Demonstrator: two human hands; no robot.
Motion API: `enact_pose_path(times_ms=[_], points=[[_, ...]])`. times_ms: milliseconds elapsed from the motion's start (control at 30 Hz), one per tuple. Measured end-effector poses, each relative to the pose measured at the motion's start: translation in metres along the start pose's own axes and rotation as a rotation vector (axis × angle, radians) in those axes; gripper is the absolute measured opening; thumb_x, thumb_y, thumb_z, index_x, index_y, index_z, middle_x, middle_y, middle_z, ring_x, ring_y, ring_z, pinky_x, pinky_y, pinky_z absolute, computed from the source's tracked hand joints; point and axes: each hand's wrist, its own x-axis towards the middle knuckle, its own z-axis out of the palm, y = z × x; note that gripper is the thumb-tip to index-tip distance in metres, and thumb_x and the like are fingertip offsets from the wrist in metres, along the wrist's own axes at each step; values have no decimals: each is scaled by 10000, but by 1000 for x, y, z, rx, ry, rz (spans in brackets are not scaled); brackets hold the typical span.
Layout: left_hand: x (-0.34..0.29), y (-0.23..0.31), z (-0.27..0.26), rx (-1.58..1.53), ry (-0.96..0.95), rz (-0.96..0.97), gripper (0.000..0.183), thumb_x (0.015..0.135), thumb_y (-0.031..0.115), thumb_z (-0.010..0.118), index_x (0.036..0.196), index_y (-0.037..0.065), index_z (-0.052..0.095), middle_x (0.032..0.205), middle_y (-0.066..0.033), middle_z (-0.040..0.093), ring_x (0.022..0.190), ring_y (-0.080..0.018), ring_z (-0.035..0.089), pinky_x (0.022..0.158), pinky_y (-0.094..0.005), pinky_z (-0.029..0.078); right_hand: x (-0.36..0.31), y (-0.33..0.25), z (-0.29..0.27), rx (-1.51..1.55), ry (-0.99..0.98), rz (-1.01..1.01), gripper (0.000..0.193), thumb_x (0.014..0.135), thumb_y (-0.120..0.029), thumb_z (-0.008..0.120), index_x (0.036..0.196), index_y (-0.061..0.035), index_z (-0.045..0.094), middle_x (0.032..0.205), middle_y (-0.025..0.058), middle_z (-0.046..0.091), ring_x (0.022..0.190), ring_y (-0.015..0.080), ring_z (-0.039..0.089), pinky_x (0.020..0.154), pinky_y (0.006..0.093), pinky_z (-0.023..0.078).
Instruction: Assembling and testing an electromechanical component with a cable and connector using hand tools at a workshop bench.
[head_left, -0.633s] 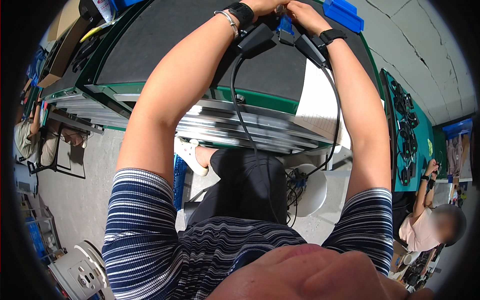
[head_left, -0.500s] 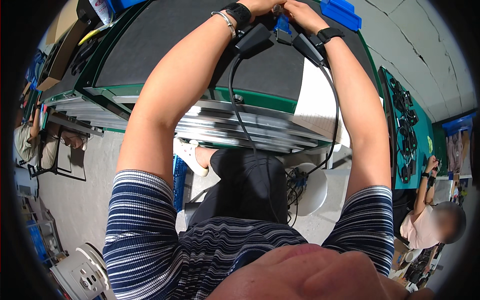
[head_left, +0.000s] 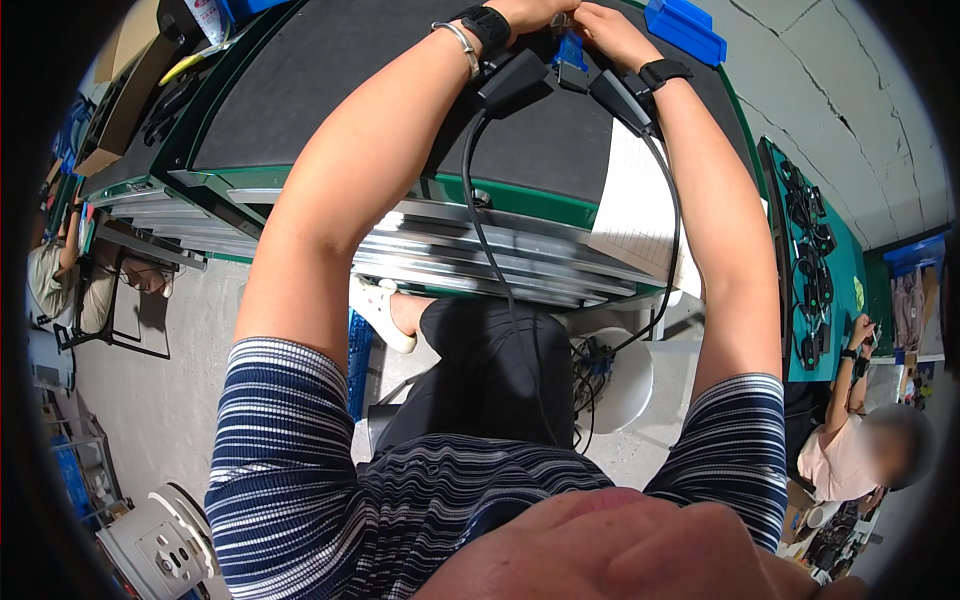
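My left hand (head_left: pixel 528 10) and my right hand (head_left: pixel 612 28) meet at the far top edge, over a black mat (head_left: pixel 330 110). Between them is a small blue part (head_left: pixel 569 48). My right hand's fingers curl onto it. My left hand is mostly cut off by the top edge, so its grip is unclear. Each wrist wears a black band with a black box (head_left: pixel 512 82) strapped below it. A black cable (head_left: pixel 480 230) runs from these boxes down to my lap.
A blue bin (head_left: pixel 686 30) lies right of my hands, and a paper sheet (head_left: pixel 636 200) hangs over the bench's metal front rails (head_left: pixel 500 255). Boxes and tools sit far left (head_left: pixel 125 85). A seated co-worker (head_left: pixel 858 440) is at a green table with black parts (head_left: pixel 812 250).
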Motion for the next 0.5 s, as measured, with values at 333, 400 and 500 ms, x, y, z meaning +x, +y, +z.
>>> enact_pose_path(times_ms=[333, 400, 500], points=[[-2, 4, 0, 74, 21, -5, 287, 917, 249, 578, 904, -30, 641, 770, -67, 633, 685, -136, 559, 631, -284, 452, 0, 0, -1, -20, 0, 0, 239, 936, -196, 462, 958, -28, 631, 774, 1, 593, 677, 99, 496, 609, 256, 407], [-3, 4, 0, 71, 23, -9, 290, 917, 251, 577, 906, -32, 642, 772, -68, 634, 686, -137, 560, 634, -285, 453, -1, -1, 0, -22, 7, 4, 245, 936, -198, 459, 967, -28, 632, 779, 3, 597, 682, 100, 499, 614, 257, 410], [-3, 4, 0, 56, 9, -11, 295, 916, 250, 577, 911, -37, 642, 779, -72, 639, 694, -139, 567, 642, -285, 458, -3, -3, 0, -32, 13, -5, 254, 936, -200, 455, 986, -26, 633, 790, 7, 602, 691, 104, 506, 624, 259, 417]])
